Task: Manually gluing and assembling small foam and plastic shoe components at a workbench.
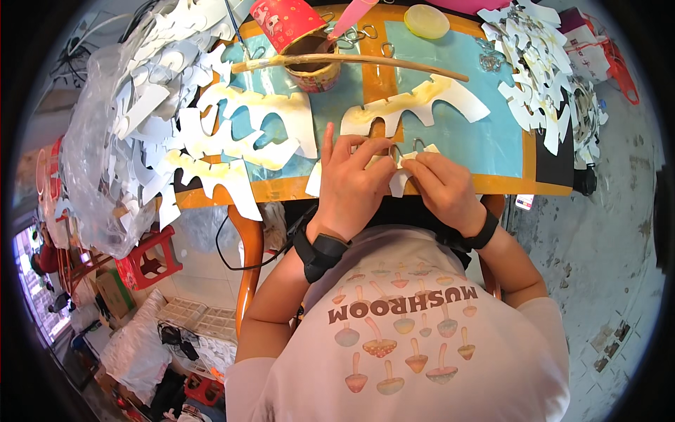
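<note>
At the near table edge, my left hand [351, 179] and my right hand [446, 186] are close together, fingers bent and pinching a white cut-out piece [399, 184] between them. The left index finger points up and away. Two bent metal loops [420, 144] stand at the piece's far edge, by my fingertips; the fingers hide how they are fixed. Just beyond lies a white scalloped cut-out [415, 102] with a yellowish smear along its far edge. More smeared cut-outs [281, 112] lie left of my left hand.
A thin wooden stick [394, 65] lies across the far side, by a red patterned tub [288, 24] and brown pot [316, 76]. Heaps of white cut-outs flank the table, on the left [162, 77] and right [534, 63]. A yellow lid [427, 22] sits at the back.
</note>
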Demonstrator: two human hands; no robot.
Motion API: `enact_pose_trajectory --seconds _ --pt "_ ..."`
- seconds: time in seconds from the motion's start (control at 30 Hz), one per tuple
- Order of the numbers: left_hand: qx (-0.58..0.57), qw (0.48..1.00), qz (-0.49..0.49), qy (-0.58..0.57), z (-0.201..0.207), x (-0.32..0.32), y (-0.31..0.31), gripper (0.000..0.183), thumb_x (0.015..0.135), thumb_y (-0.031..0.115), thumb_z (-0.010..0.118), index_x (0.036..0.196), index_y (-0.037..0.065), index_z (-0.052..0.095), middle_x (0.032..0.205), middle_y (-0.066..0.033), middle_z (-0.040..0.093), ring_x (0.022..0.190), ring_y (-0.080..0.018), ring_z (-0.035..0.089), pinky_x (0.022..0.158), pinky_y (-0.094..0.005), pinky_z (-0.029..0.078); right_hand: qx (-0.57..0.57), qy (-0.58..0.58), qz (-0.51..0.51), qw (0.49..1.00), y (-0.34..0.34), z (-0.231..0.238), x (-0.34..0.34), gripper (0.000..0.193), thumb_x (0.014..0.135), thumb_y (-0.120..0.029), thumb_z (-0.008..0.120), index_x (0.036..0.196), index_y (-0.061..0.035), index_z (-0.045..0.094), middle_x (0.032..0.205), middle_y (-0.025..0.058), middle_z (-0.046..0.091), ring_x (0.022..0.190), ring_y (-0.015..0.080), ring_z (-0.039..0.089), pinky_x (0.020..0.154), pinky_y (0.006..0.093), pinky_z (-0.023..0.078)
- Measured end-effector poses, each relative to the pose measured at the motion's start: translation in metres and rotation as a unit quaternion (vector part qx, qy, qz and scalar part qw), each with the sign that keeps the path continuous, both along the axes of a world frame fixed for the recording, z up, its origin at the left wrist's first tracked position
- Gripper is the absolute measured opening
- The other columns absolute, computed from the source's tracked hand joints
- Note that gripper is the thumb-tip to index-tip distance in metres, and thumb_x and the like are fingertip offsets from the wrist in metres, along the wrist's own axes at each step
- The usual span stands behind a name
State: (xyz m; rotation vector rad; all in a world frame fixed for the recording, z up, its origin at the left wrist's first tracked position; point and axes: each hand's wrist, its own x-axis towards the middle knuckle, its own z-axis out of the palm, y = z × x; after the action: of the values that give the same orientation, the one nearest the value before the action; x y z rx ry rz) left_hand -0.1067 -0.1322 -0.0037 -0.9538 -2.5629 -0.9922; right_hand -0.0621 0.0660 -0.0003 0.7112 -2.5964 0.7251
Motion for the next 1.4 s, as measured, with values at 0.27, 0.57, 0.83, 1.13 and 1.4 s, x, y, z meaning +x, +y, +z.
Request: enact_pose_trajectory --seconds 0.27,0.57,0.83,1.13,1.4 --pt "-0.002 1.000 -0.004 -0.010 -0.002 -0.002 -0.002 0.010 0.076 0.009 0.076 0.083 0.014 0.070 0.112 0.0014 0.070 0.108 -0.0267 0.060 0.117 -0.0639 0.024 -0.191 -0.182 -0.045 0.963 0.006 0.021 -0.006 0.031 0.080 0.004 0.070 0.111 -0.0024 0.069 0.105 0.0128 0.061 0.079 0.0291 0.066 0.068 0.0369 0.055" --pt "0.009 1.000 0.004 -0.014 -0.001 -0.001 -0.001 0.010 0.078 0.012 0.078 0.083 0.015 0.071 0.110 0.0034 0.070 0.109 -0.0263 0.060 0.117 -0.0651 0.021 -0.081 -0.166 0.064 0.981 0.006 0.020 -0.032 0.016 0.085 0.001 0.067 0.100 -0.0033 0.065 0.100 0.0112 0.059 0.081 0.0346 0.064 0.067 0.0414 0.052" --pt "0.006 1.000 0.005 -0.018 -0.001 -0.002 -0.001 0.013 0.076 0.011 0.079 0.085 0.017 0.072 0.108 0.0053 0.071 0.110 -0.0262 0.060 0.116 -0.0672 0.021 -0.127 -0.145 0.016 0.981 0.005 0.021 -0.024 0.022 0.086 0.003 0.066 0.106 -0.0036 0.063 0.100 0.0120 0.060 0.083 0.0352 0.064 0.069 0.0411 0.053" --pt "-0.004 1.000 0.011 -0.011 0.000 -0.001 -0.001 0.010 0.076 0.012 0.079 0.079 0.016 0.070 0.111 0.0051 0.071 0.113 -0.0273 0.058 0.115 -0.0660 0.023 -0.115 -0.174 0.077 0.975 0.005 0.017 -0.036 0.017 0.085 -0.004 0.070 0.102 -0.0026 0.065 0.099 0.0100 0.062 0.083 0.0333 0.065 0.068 0.0399 0.053" --pt "0.000 1.000 0.015 -0.013 -0.001 -0.001 -0.001 0.013 0.076 0.012 0.079 0.081 0.015 0.068 0.110 0.0060 0.070 0.110 -0.0265 0.059 0.115 -0.0686 0.020 -0.032 -0.110 0.057 0.992 0.002 0.016 -0.028 0.014 0.085 -0.003 0.068 0.098 -0.0024 0.063 0.092 0.0096 0.059 0.076 0.0318 0.064 0.063 0.0401 0.052"
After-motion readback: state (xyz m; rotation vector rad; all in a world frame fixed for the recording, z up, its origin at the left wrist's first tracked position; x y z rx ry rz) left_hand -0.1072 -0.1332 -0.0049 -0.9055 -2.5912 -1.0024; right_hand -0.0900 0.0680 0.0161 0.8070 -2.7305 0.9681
